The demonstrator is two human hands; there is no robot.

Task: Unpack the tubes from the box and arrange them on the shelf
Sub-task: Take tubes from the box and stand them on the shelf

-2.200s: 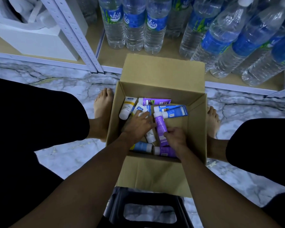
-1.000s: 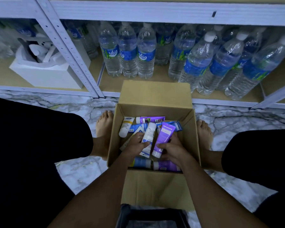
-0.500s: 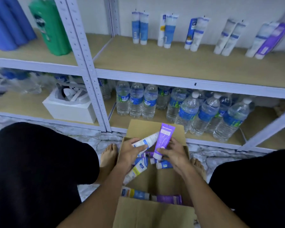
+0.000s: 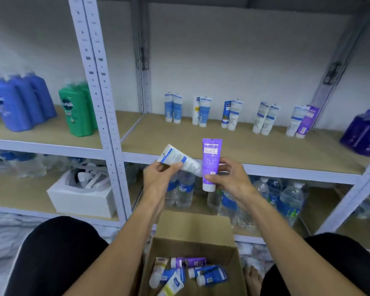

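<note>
White tube [image 4: 176,156] and purple tube [image 4: 212,154] now raised before shelf [image 4: 265,150].

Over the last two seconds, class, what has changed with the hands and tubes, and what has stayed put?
The left hand and right hand rose out of the box toward the shelf. The left now holds a white tube, tilted; the right holds a purple tube upright, cap down. Both were lifted from the box. The other tubes stay in the box, and the water bottles have not moved.
</note>
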